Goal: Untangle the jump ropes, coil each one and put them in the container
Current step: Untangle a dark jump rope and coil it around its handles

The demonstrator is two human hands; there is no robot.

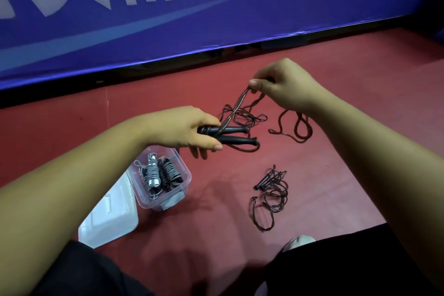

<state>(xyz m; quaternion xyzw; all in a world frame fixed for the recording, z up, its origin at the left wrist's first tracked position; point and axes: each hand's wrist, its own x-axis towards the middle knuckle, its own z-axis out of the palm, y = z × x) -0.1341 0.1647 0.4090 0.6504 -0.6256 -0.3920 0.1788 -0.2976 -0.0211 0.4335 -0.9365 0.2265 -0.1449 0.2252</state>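
Note:
My left hand (185, 131) grips the two black handles (236, 136) of a jump rope, held side by side and pointing right. Its dark cord (234, 109) runs up from the handles to my right hand (281, 84), which pinches it between thumb and fingers. The rest of that cord (299, 128) lies in loose loops on the red floor beyond my hands. A second tangled dark rope (272, 191) with black handles lies on the floor at the lower right. A clear plastic container (183, 176) at the lower left holds coiled grey and black ropes (159, 173).
The container's translucent lid (111, 218) lies on the floor beside it, to its left. A blue banner (168, 19) with white lettering runs along the far edge of the red floor. My dark-clothed legs and a light shoe (299, 241) fill the bottom.

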